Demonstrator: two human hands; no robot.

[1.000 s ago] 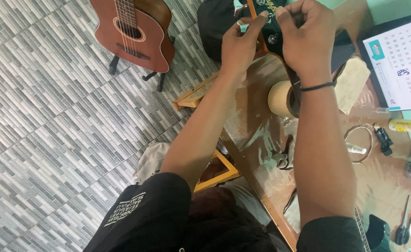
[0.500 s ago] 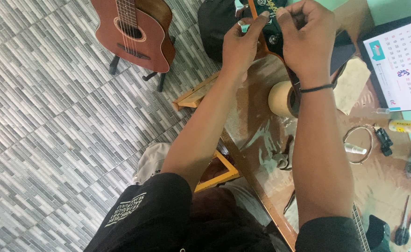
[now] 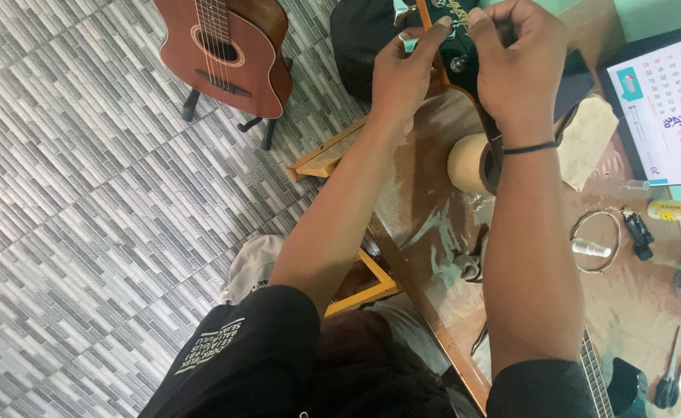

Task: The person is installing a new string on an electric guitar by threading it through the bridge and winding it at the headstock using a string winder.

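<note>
Head view, looking straight down at both hands working on the dark green guitar headstock (image 3: 455, 31) at the far end of the brown wooden tabletop (image 3: 426, 209). Left hand (image 3: 402, 73) is pinched on a small silver tuning peg (image 3: 408, 40) on the left edge of the headstock, thumb and forefinger closed on it. Right hand (image 3: 518, 62) is curled over the right side of the headstock with its fingers (image 3: 484, 19) bunched tight near the top; looks like they're gripping something thin, a string end maybe, but it's too small to tell.

Compared with half a second and a second back, honestly not much has moved. Both hands sit in the same spot on the headstock, the grip on the peg looks the same, just tiny shifts of the fingertips. So it reads as slow, fiddly work right at the tuners, nothing picked up or put down.

Stuff around: a roll of tan masking tape (image 3: 468, 164) just near of the headstock, a coiled wire ring (image 3: 597, 240) and a white desk calendar (image 3: 669, 101) off to the right, and a reddish-brown acoustic guitar (image 3: 224, 54) on a stand over on the grey tiled floor (image 3: 85, 217) to the left.
</note>
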